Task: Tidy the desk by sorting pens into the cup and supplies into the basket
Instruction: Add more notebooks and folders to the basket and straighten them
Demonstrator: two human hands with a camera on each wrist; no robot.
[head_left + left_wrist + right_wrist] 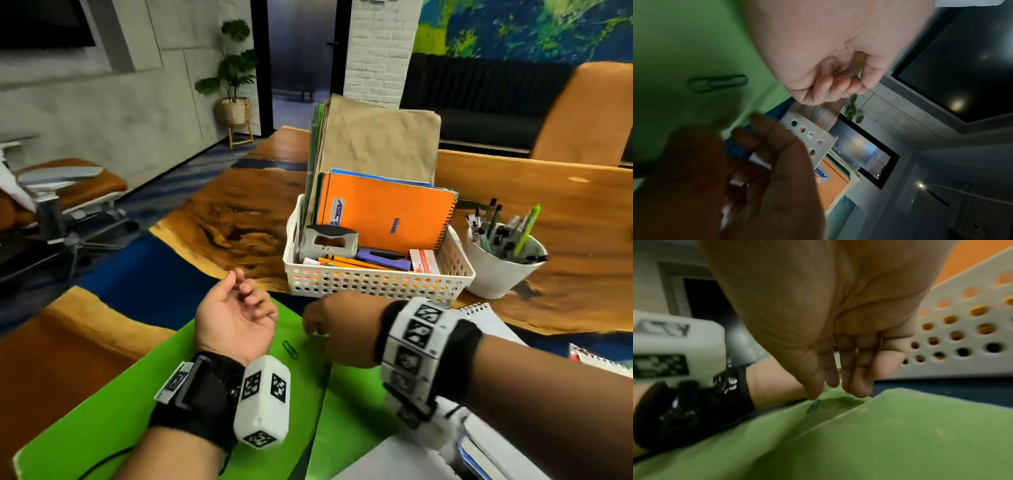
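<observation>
The head view is bright and evenly lit, sharp at centre, with lines bowing toward the edges. Both wrist views are dimmer and soft: the right hand [731,186] is a dark blur in the left wrist view, and ceiling lights glare as small spots. Under the fingers [859,382] a faint shadow falls on the green folder [879,443].

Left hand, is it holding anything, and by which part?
Yes: the left hand grips a small yellowish thing, pinched between thumb and curled fingers. Only a sliver shows, so what it is, and which part is gripped, cannot be told.
</observation>
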